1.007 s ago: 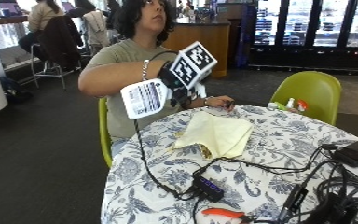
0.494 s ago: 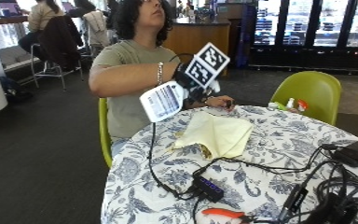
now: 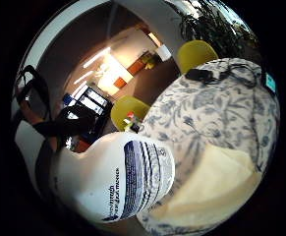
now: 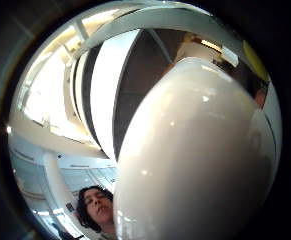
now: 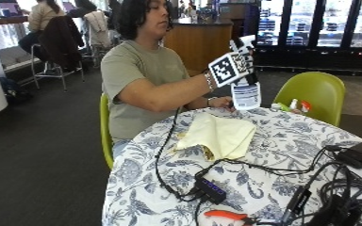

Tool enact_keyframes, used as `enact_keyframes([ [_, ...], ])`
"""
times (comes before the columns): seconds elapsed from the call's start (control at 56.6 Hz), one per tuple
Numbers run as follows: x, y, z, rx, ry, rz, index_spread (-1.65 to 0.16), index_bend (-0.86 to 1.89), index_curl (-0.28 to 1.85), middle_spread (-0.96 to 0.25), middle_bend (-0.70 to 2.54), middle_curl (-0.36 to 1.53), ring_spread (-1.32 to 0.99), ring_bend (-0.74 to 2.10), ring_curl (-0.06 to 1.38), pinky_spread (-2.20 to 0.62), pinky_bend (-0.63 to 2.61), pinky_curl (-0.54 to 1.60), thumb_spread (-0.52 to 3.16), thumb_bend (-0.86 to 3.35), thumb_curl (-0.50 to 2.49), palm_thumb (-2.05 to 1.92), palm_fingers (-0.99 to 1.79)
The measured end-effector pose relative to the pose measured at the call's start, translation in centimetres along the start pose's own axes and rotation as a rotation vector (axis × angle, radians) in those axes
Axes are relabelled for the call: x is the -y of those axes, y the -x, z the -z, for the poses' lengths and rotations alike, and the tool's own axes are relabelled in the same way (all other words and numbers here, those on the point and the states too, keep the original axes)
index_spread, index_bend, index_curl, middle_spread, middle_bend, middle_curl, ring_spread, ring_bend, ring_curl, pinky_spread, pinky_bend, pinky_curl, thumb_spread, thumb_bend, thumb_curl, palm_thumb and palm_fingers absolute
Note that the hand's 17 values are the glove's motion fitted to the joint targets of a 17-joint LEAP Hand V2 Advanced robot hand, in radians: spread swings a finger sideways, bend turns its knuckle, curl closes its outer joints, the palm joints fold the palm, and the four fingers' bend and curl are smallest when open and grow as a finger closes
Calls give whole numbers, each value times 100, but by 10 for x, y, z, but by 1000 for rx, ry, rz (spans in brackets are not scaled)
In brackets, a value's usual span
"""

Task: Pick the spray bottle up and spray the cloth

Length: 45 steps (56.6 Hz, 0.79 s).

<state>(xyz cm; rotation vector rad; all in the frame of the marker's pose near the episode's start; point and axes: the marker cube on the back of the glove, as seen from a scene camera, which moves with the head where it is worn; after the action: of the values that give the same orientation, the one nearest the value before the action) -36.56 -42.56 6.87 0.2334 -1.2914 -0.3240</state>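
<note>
In the outside view my gloved right hand (image 5: pixel 239 63) grips the neck of a white spray bottle (image 5: pixel 247 94) in the air. The bottle hangs nearly upright above the far edge of the table. A pale yellow cloth (image 5: pixel 215 134) lies folded on the floral tablecloth (image 5: pixel 281 141), just below and in front of the bottle. The person's bare left hand (image 5: pixel 222 101) rests on the table behind the cloth. Up close, the labelled bottle (image 3: pixel 118 182) shows over the cloth (image 3: pixel 211 189), and the bottle's smooth body (image 4: pixel 195 150) fills the thumb side view.
Black cables (image 5: pixel 168 160), a small hub (image 5: pixel 212 189) and orange-handled pliers (image 5: pixel 228 215) lie near the table's front. A black device (image 5: pixel 360 154) sits at the right. A green chair (image 5: pixel 313 94) with small bottles (image 5: pixel 297 104) stands behind the table.
My right hand has carried the bottle to the right, from beside the person's chest to above the cloth's far edge. The bottle went from tilted to nearly upright.
</note>
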Motion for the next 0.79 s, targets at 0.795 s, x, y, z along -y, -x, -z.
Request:
enact_keyframes([
  [0.795, -14, -87, -73, -58, 108, -147, -22, 22, 64, -15, 65, 56, -17, 73, 49, -26, 50, 44, 50, -3, 82, 102, 137],
])
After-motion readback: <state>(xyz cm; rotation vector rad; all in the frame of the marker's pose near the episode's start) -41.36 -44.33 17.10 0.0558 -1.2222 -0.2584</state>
